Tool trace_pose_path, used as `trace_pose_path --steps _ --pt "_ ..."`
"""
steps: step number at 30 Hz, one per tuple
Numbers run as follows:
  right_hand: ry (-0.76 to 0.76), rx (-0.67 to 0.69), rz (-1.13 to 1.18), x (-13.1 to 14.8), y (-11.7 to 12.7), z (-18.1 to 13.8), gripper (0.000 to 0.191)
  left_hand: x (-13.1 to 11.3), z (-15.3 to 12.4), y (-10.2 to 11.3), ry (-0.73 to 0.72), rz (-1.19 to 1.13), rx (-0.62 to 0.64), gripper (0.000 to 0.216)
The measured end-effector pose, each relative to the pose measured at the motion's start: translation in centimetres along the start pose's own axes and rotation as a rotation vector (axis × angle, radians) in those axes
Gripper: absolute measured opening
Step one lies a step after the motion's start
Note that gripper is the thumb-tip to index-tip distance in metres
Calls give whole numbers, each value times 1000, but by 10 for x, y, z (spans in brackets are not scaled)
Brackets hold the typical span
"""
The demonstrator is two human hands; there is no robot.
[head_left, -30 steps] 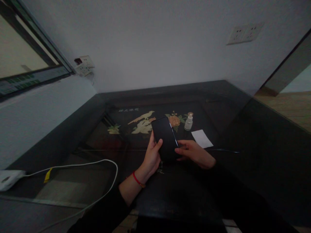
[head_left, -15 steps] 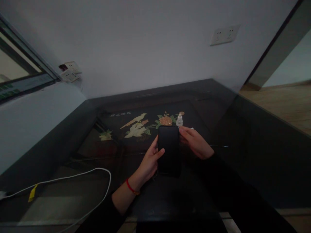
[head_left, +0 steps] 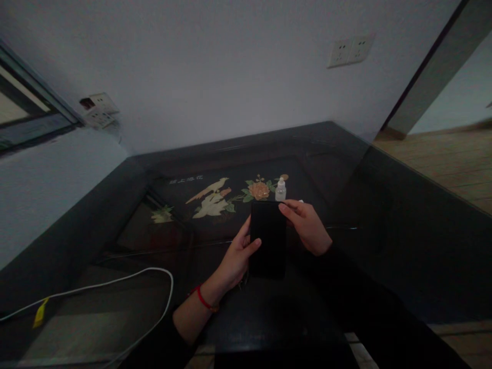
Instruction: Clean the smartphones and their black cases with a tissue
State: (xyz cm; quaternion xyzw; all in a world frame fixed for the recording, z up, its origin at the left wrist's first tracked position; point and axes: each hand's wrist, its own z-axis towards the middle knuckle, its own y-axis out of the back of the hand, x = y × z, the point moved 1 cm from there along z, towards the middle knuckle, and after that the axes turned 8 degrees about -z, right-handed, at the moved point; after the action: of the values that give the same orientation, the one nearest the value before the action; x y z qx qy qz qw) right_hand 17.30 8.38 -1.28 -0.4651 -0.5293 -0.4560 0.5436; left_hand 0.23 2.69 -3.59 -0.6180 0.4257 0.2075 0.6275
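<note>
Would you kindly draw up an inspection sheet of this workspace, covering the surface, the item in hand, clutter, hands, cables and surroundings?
Surface: dark, glossy table with a bird-and-flower picture.
Item in hand: dark phone, no lit display seen.
Clutter: small clear bottle with a white cap, upright beyond the phone.
Left hand: grips the phone's left side, thumb on its front.
Right hand: fingertips at the phone's upper right corner; grip unclear.
Cables: white cable with a yellow tag, looping at the left.
Surroundings: pale wall with sockets; window at left.
</note>
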Motion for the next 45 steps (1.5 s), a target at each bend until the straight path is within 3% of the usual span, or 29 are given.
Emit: trace_pose_path --steps 17,25,34,45 --pt "28 -64 -94 0 -5 -1 36 -5 -1 -4 -6 54 -33 87" --pt "-31 103 -375 -22 -11 0 52 -4 14 10 -74 51 -253 95" --pt "66 49 -714 -45 -20 9 50 -7 45 31 -231 649 -272 76" --pt "61 74 -1045 -44 -15 26 47 -8 62 35 -262 1210 -388 63"
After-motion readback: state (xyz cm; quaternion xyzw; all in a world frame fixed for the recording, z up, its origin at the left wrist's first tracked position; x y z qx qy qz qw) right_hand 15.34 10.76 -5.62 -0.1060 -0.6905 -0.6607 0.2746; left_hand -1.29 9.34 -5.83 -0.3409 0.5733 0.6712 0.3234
